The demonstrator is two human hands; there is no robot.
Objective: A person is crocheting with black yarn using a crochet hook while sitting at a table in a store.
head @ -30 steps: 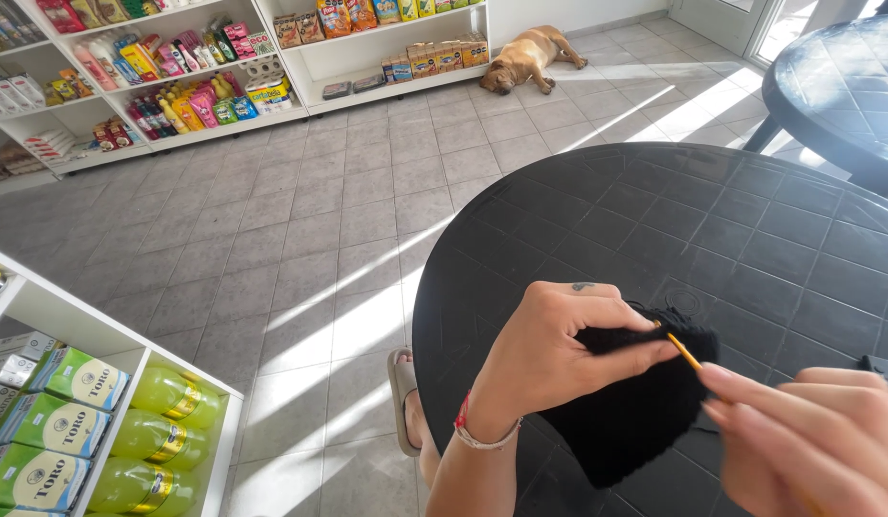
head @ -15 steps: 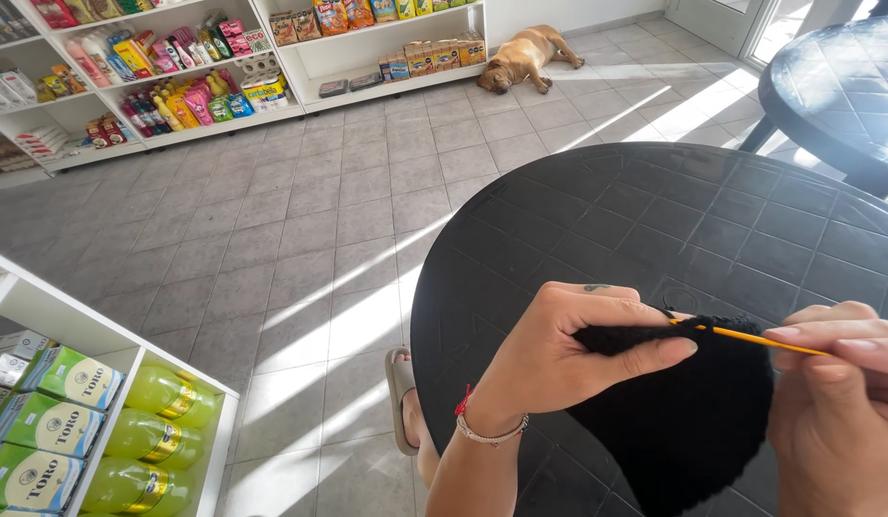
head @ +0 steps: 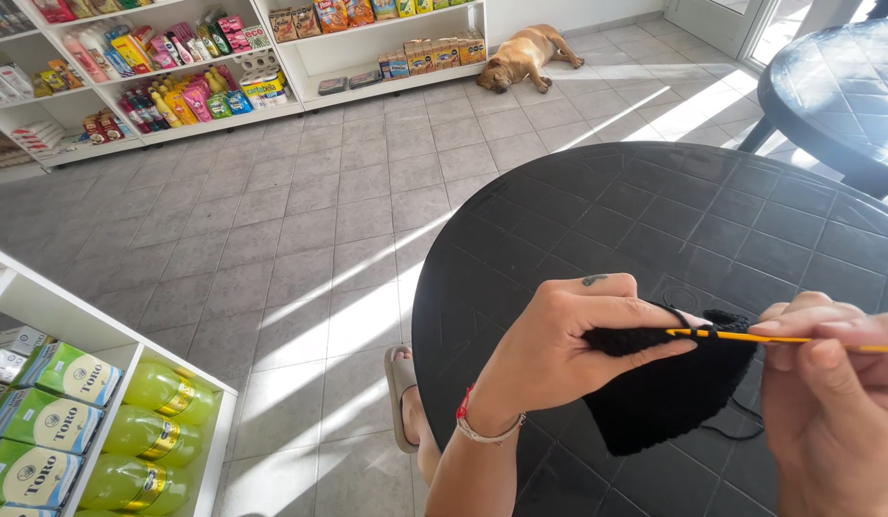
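Just above the black surface (head: 654,220), my left hand (head: 568,345) has its grip pinched on the top edge of the black knit (head: 669,393), thumb under, fingers over, so the piece hangs down over the near part of the surface. My right hand (head: 832,402) is clenched on the yellow hook (head: 750,336), which lies level with its tip in the knit's upper edge, yarn looped there. A thin black yarn (head: 741,421) trails off the knit to the right. Below, my sandalled foot (head: 403,388) rests on the tiled floor (head: 300,220). Green bottles (head: 143,431) fill the near shelf (head: 80,330). Far off, a tan dog (head: 525,56) lies by stocked shelves (head: 300,57).
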